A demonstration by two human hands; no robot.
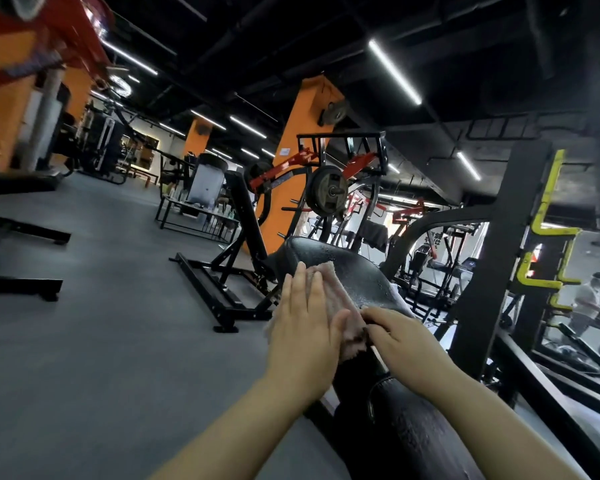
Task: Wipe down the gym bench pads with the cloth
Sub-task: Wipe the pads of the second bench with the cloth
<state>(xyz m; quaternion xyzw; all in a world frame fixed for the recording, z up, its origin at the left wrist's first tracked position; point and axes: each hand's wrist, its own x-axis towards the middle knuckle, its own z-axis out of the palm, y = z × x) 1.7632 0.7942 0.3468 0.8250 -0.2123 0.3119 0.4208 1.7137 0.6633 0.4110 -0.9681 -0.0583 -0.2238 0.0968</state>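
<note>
Setting: gym floor (94,306) of grey matting, weight machines and orange pillars behind, strip lights overhead.
Left fingers: your left hand (303,327) lies flat, fingers straight and close together, pressing the cloth (329,289) onto the pad; the thumb rests on the cloth's near fold.
Right fingers: your right hand (404,344) curls its fingers at the cloth's near corner; whether they pinch the cloth or only steady the pad edge cannot be told.
Cloth: pale pink, bunched, lying on the left side of the upper bench pad (354,271), partly draped over its edge.
Pads: black and glossy; the upper pad shows wet beads beyond the cloth, so that stretch likely still needs wiping; the lower pad (413,427) runs toward you beneath your forearms.
Technique: keep the left palm flat with even pressure, spread the cloth wider, and stroke in overlapping passes toward the far end.
Background: a person (589,299) stands far right, well apart.
</note>
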